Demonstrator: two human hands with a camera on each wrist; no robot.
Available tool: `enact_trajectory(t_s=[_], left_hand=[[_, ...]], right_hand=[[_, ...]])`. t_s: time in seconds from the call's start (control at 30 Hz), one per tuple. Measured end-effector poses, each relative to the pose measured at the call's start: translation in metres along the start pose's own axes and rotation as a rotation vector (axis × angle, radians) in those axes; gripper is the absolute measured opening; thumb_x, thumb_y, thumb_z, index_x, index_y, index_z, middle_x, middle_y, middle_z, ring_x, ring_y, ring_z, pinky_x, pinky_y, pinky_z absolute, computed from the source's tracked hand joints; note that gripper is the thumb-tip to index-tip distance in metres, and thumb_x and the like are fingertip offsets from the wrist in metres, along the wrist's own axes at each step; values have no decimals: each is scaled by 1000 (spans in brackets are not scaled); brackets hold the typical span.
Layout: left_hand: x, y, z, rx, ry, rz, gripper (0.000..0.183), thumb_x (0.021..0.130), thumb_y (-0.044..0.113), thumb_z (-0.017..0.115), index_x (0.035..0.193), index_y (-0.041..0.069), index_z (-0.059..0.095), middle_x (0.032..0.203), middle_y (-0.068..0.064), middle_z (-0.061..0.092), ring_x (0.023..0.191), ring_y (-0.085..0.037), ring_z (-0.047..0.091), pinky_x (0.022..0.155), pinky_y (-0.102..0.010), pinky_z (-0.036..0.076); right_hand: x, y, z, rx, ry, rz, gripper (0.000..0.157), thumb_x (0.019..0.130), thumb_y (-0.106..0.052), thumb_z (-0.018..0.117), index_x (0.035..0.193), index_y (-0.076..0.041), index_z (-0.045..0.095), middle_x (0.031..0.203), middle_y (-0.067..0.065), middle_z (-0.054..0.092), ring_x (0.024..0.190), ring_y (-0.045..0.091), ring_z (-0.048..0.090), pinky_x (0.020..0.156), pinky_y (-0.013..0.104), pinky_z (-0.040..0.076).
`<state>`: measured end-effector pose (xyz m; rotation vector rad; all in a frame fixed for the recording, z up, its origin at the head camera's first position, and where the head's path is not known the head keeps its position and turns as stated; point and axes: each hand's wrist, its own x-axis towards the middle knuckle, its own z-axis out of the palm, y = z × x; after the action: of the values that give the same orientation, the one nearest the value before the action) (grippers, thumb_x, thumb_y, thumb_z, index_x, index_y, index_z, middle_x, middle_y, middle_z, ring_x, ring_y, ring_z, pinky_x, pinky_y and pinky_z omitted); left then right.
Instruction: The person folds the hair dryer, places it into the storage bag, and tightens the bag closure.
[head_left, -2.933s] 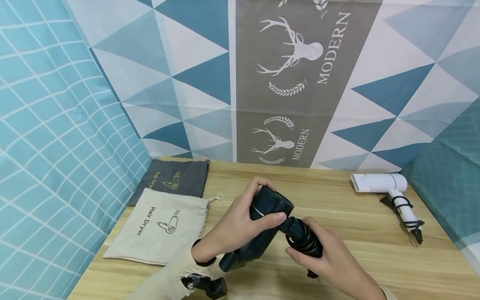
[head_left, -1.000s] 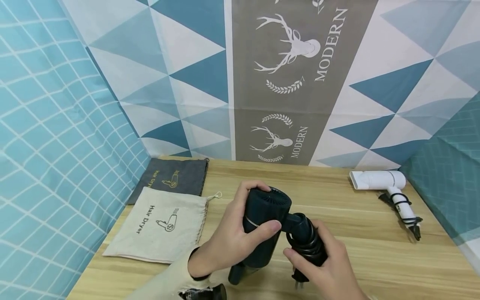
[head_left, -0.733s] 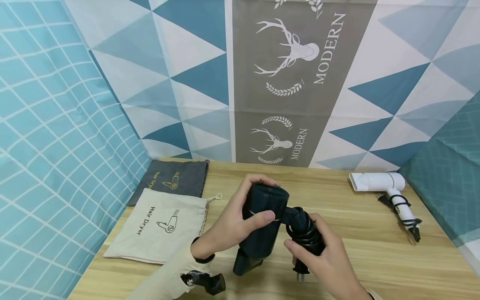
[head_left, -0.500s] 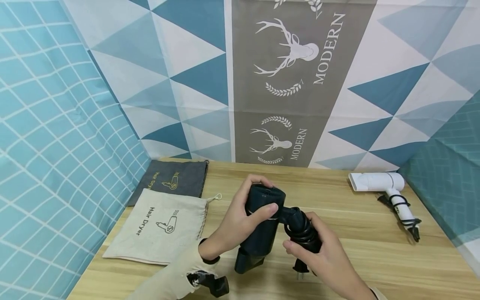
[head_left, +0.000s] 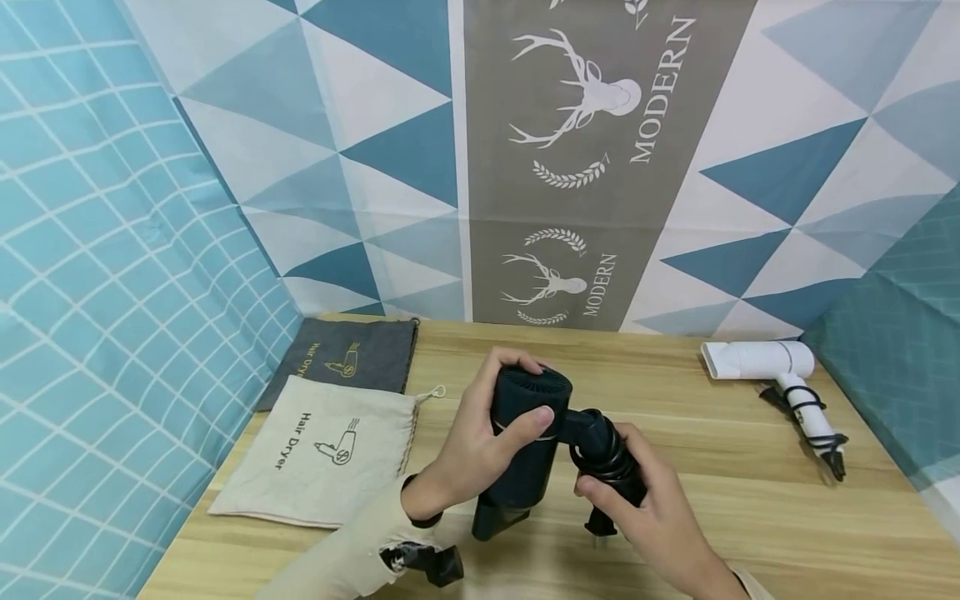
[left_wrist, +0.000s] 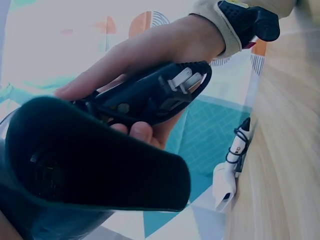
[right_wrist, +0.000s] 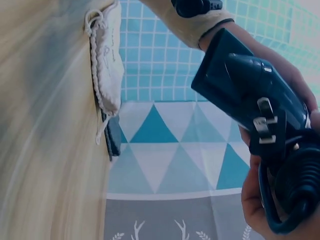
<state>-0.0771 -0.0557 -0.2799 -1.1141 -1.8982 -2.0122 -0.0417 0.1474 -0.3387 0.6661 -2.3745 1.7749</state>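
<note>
Both hands hold a dark hair dryer (head_left: pixel 525 475) above the table. My left hand (head_left: pixel 474 450) grips its barrel from the left, thumb across the front and fingertips at the vented end. Around the handle, wound with black cord (head_left: pixel 615 468), my right hand (head_left: pixel 667 521) curls its fingers. The two-pin plug (head_left: pixel 600 523) sticks out below the handle. In the left wrist view, the flat nozzle (left_wrist: pixel 115 172) hides part of the right hand (left_wrist: pixel 145 50). The right wrist view shows the nozzle (right_wrist: pixel 220 70) and the plug (right_wrist: pixel 269 132) closer.
A cream drawstring bag (head_left: pixel 318 454) printed "Hair Dryer" lies at the left, partly over a dark grey bag (head_left: pixel 375 354). Near the right edge of the wooden table (head_left: pixel 735 517) lies a white hair dryer (head_left: pixel 757 361) with its cord wrapped. Patterned cloth walls (head_left: pixel 405 167) surround the table.
Since the earliest frame, the hair dryer's barrel has turned more upright, its nozzle swinging rightward, and the plug has come into clearer view. Both hands keep their hold; the last half second brings only slight shifts.
</note>
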Motion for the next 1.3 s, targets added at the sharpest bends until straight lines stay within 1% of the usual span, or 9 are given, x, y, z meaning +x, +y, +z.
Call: enact_trajectory(t_s=[0.23, 0.47, 0.63, 0.8, 0.9, 1.0, 1.07, 1.17, 1.3], left_hand=[[-1, -2, 8, -21, 71, 68, 30, 88, 10, 51, 109, -7, 38, 116, -16, 47, 94, -25, 55, 71, -35, 52], [-4, -5, 11, -50, 95, 132, 30, 89, 9, 50, 110, -8, 37, 116, -18, 48, 92, -28, 55, 71, -36, 51], [-7, -7, 12, -48, 112, 152, 29, 88, 8, 50, 110, -8, 37, 115, -22, 47, 94, -30, 55, 74, -36, 51], [-9, -8, 14, -49, 133, 174, 30, 88, 8, 49, 110, -8, 37, 118, -19, 47, 98, -32, 53, 77, -37, 50], [-11, -9, 16, -54, 155, 172, 30, 87, 8, 49, 111, -7, 38, 118, -19, 46, 98, -32, 53, 78, -37, 49], [-15, -13, 21, -68, 188, 155, 30, 87, 6, 49, 111, -7, 37, 119, -19, 45, 98, -32, 53, 78, -36, 49], [-18, -17, 26, -85, 210, 138, 30, 87, 4, 48, 112, -7, 36, 120, -20, 44, 99, -31, 52, 79, -35, 48], [-21, -23, 33, -107, 227, 139, 29, 87, 1, 45, 112, -9, 34, 121, -22, 42, 100, -32, 50, 79, -35, 48], [-22, -27, 39, -120, 237, 146, 29, 88, -1, 43, 113, -10, 32, 121, -23, 41, 97, -31, 50, 77, -35, 49]], right_hand=[[-2, -1, 5, -3, 72, -9, 39, 84, -2, 59, 118, -17, 46, 90, 3, 59, 74, 15, 61, 65, 31, 52], [-5, -1, 13, -46, 150, -57, 43, 81, 2, 62, 118, -14, 48, 94, 2, 57, 72, 14, 62, 65, 28, 52], [-7, 1, 16, -38, 160, -103, 44, 80, 5, 61, 119, -10, 47, 91, 3, 60, 72, 15, 62, 64, 27, 52], [-6, 1, 17, -19, 165, -157, 46, 79, 9, 60, 120, -8, 45, 90, 2, 64, 78, 17, 62, 66, 24, 51], [-6, 1, 21, 6, 189, -187, 47, 79, 12, 59, 121, -4, 44, 92, 6, 64, 81, 17, 63, 66, 23, 51], [-8, 2, 28, 8, 252, -158, 46, 79, 12, 58, 120, -4, 43, 97, 7, 60, 80, 17, 60, 66, 23, 50], [-10, 4, 35, 4, 303, -98, 44, 81, 11, 57, 119, -4, 42, 100, 6, 56, 80, 15, 58, 68, 23, 50], [-14, 5, 42, -36, 366, 2, 42, 83, 6, 56, 119, -6, 40, 106, 2, 53, 85, 12, 56, 70, 22, 49], [-17, 8, 44, -59, 384, 45, 41, 86, 3, 54, 122, -4, 37, 113, 1, 52, 94, 13, 56, 75, 23, 50]])
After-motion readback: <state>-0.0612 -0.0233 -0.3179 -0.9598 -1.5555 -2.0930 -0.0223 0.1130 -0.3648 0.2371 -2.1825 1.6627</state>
